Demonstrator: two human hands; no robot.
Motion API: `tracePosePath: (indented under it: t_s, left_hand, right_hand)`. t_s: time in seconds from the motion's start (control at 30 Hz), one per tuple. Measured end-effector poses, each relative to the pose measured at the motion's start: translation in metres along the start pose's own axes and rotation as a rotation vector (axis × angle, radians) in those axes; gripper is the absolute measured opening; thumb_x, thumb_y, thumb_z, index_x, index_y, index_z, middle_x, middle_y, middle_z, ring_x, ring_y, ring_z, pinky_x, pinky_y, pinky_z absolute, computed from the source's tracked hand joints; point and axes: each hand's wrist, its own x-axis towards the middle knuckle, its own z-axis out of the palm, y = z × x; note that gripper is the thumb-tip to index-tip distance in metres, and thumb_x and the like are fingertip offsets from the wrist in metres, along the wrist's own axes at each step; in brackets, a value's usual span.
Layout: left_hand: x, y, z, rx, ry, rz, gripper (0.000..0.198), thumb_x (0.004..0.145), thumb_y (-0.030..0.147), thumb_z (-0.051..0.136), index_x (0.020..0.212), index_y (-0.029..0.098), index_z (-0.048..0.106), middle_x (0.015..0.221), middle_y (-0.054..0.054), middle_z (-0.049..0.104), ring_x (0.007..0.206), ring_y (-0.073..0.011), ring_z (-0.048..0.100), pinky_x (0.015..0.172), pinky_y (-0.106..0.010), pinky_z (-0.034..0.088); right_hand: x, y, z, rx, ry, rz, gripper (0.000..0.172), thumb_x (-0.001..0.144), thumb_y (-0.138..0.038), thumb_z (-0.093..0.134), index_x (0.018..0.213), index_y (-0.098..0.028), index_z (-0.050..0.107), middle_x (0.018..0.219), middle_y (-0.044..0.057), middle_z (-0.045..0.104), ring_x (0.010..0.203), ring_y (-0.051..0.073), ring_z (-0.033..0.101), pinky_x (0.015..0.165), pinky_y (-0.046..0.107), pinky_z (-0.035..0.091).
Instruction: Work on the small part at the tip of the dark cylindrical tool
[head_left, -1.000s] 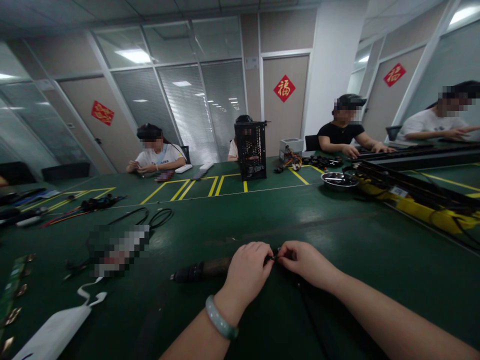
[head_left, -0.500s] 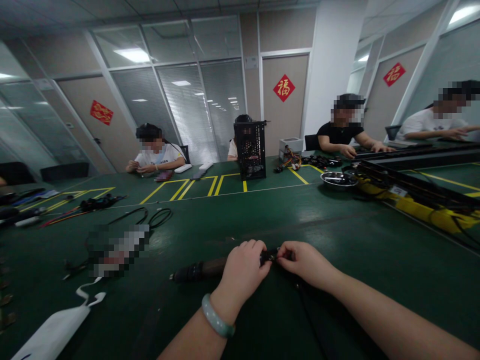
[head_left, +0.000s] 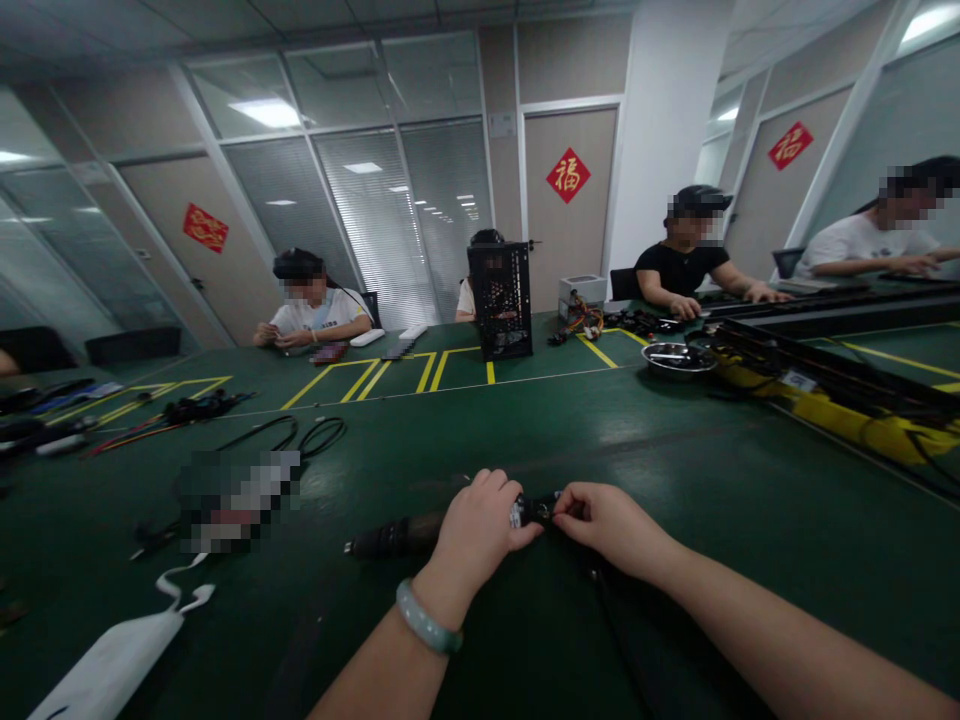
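Note:
My left hand (head_left: 480, 525), with a pale green bangle at the wrist, is wrapped over the body of a dark electric screwdriver (head_left: 397, 538). The tool lies on its side on the green table, its metal tip facing left. A pale label and the black tail end show past my fingers. Pinched at that tail end are the thumb and forefinger of my right hand (head_left: 604, 525); whatever sits between them is too small and hidden to make out. A dark cord (head_left: 611, 620) runs along the table below my right wrist.
To the left lie a blurred-out device with black cables and a white pouch (head_left: 112, 655). A metal bowl (head_left: 679, 358) and a long black frame with yellow wrapping (head_left: 847, 410) are at right. Beyond stand a black computer case (head_left: 506, 300) and several seated people.
My left hand has slipped slightly left along the screwdriver, uncovering a pale label near its tail end. My right hand keeps its pinch in nearly the same spot.

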Motion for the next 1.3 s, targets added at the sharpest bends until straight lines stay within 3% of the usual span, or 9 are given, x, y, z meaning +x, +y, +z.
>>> tracePosePath:
  t_s: [0.3,0.4,0.5,0.7,1.0,1.3]
  left_hand:
    - [0.000,0.002,-0.008,-0.011,0.007,0.042,0.039,0.078,0.045,0.072,0.106,0.022,0.059,0.105,-0.004,0.055,0.098,-0.0240,0.051,0.082,-0.036,0.044]
    - [-0.002,0.007,-0.013,-0.059,0.047,0.101,0.042,0.079,0.041,0.072,0.115,0.025,0.056,0.111,-0.003,0.057,0.102,-0.0242,0.052,0.091,-0.041,0.040]
    - [-0.004,0.014,-0.014,-0.130,0.076,0.146,0.029,0.084,0.028,0.068,0.110,0.025,0.056,0.109,-0.001,0.059,0.104,-0.0216,0.053,0.100,-0.042,0.035]
    - [-0.006,0.021,-0.011,-0.190,0.020,0.051,0.023,0.083,0.018,0.059,0.104,0.023,0.054,0.100,-0.001,0.060,0.092,-0.0201,0.057,0.083,-0.034,0.044]
    - [-0.006,0.023,-0.015,-0.203,0.009,0.032,0.022,0.080,0.014,0.054,0.101,0.023,0.054,0.098,-0.002,0.060,0.091,-0.0203,0.056,0.082,-0.034,0.044]
    - [-0.006,0.019,-0.013,-0.238,0.040,0.112,0.015,0.085,0.017,0.057,0.097,0.024,0.056,0.097,0.002,0.059,0.091,-0.0177,0.055,0.080,-0.031,0.043]
  right_hand:
    - [-0.001,-0.002,-0.002,-0.005,0.006,0.009,0.011,0.084,-0.027,0.060,0.086,-0.020,0.067,0.080,0.000,0.070,0.070,0.015,0.062,0.061,0.023,0.042]
    - [0.000,-0.001,-0.001,-0.004,0.009,0.001,0.010,0.084,-0.027,0.059,0.086,-0.020,0.067,0.079,-0.001,0.069,0.069,0.014,0.062,0.060,0.023,0.042]
    - [0.001,0.000,0.000,-0.028,0.021,-0.030,0.010,0.084,-0.026,0.059,0.086,-0.020,0.067,0.079,0.000,0.069,0.070,0.015,0.062,0.061,0.023,0.042]
    - [0.001,0.001,0.000,-0.106,0.071,-0.050,0.009,0.082,-0.024,0.059,0.082,-0.020,0.068,0.079,0.001,0.069,0.072,0.016,0.062,0.061,0.023,0.042]
    - [0.003,0.000,-0.007,-0.130,0.075,-0.075,0.008,0.082,-0.023,0.060,0.084,-0.021,0.067,0.076,0.000,0.067,0.068,0.015,0.060,0.059,0.023,0.040]
    - [0.003,0.001,-0.002,-0.065,0.046,-0.081,0.008,0.083,-0.024,0.060,0.083,-0.020,0.067,0.077,-0.001,0.068,0.068,0.014,0.061,0.060,0.022,0.041]
